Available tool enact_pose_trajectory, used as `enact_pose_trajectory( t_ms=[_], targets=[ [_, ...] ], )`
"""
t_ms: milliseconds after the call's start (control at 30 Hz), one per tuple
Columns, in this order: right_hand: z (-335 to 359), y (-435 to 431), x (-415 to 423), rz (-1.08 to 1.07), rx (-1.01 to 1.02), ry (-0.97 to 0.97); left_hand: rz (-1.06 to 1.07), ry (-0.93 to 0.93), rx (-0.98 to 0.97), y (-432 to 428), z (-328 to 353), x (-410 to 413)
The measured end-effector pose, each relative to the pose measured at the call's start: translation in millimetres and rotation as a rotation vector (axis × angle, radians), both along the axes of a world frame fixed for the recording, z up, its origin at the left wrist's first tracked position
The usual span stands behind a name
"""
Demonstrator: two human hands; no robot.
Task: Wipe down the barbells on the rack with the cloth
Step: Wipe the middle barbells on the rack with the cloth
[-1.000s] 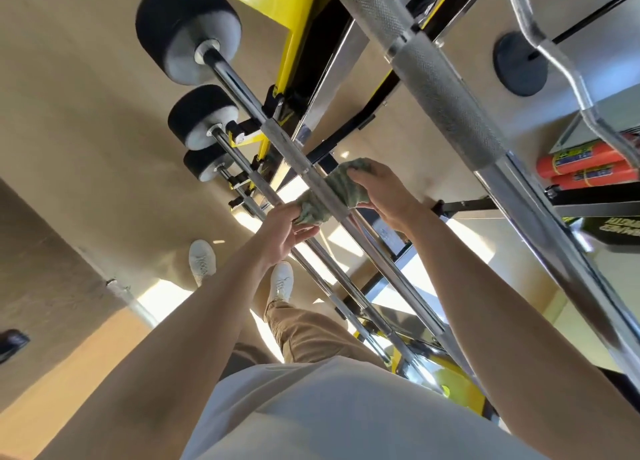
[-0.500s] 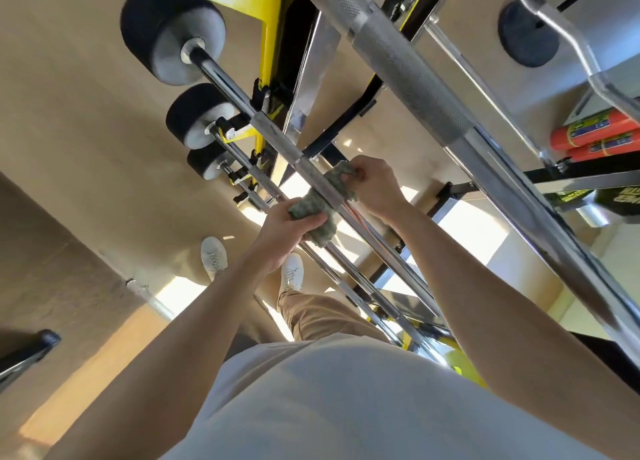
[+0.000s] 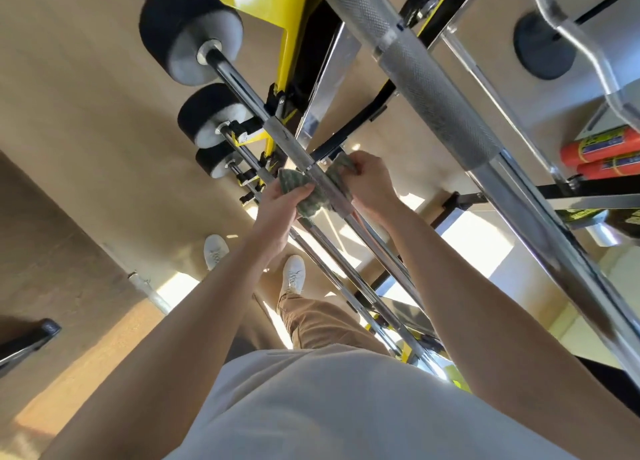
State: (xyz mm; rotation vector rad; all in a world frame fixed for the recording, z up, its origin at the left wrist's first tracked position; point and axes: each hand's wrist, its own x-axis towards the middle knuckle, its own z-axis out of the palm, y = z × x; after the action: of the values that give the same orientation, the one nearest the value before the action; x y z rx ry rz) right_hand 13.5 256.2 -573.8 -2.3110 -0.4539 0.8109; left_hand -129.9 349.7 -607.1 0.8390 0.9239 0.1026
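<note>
On the rack [image 3: 277, 44], at mid-bar [image 3: 287, 137], I had the cloth [image 3: 304, 196] slung under the steel; left hand [image 3: 277, 210] gripped one end, right hand [image 3: 372, 182] pinched the other; wiping seemed under way; next, I judged, work it along toward the weights [image 3: 190, 30].

Both hands shifted short way up barbell [image 3: 287, 139] toward its black end weight, dragging cloth [image 3: 294, 182] along. Left hand [image 3: 278, 210] and right hand [image 3: 372, 182] now slightly closer together, cloth bunched tighter round bar.
</note>
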Motion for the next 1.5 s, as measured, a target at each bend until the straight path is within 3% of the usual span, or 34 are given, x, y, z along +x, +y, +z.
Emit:
enact_pose_trajectory(
  t_ms=[133, 333, 600, 767, 900, 1100, 1300, 1500],
  targets=[
    [15, 26, 18, -0.133, 0.200, -0.041, -0.018, 0.102, 0.005, -3, -10, 6],
    [-4, 39, -2, 0.144, 0.007, -0.068, 0.152, -0.019, 0.007, 17, 6, 4],
    [15, 58, 12, -0.094, 0.268, -0.123, 0.130, 0.086, -0.017, 17, -2, 8],
    [-6, 68, -4, 0.165, 0.096, -0.331, 0.282, 0.007, 0.060, 43, 9, 9],
    [6, 86, -5, 0.007, 0.074, -0.329, 0.315, 0.032, 0.159, 51, 9, 6],
    [17, 102, -20, -0.146, 0.266, -0.431, 0.285, 0.163, 0.140, 47, 5, 8],
    [5, 107, -27, 0.134, -0.016, -0.433, 0.520, 0.063, 0.171, 66, 29, 10],
    [23, 111, -19, -0.083, 0.246, -0.464, 0.294, 0.148, 0.170, 64, 14, 17]
  ],
)
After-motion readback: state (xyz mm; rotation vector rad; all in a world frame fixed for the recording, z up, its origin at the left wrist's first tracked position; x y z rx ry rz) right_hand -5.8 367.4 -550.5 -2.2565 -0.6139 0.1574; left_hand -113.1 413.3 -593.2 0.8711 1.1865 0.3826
